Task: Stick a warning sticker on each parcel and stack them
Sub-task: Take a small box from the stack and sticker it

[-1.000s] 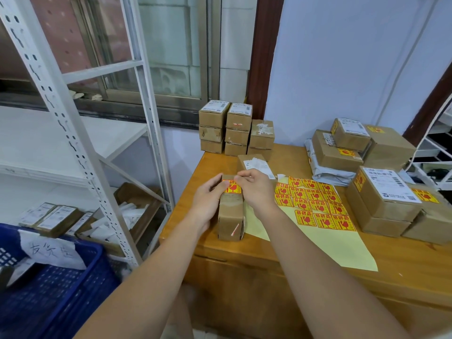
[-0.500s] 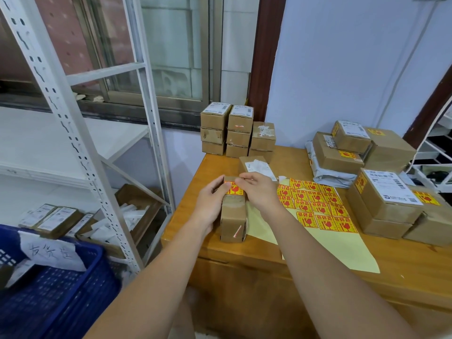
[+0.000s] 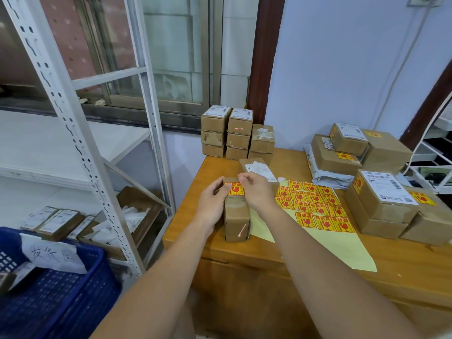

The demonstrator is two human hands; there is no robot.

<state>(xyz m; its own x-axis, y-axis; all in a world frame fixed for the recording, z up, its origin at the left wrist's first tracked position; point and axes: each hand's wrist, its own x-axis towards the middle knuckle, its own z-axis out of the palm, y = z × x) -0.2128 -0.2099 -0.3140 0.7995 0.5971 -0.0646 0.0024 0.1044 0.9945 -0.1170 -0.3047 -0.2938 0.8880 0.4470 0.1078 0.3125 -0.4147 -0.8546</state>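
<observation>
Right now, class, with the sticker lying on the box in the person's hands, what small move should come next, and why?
Probably smooth the warning sticker flat. It already lies on the parcel, the right hand is at its far edge, and the left hand steadies the parcel's side.

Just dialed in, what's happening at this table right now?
A person is labelling parcels. The left hand grips a small cardboard box at the table's front edge, while the right hand is over a red-and-yellow sticker on its top. More stickers wait on the sheet. Stickered boxes are piled at right; unstickered stacks stand at the back.
</observation>
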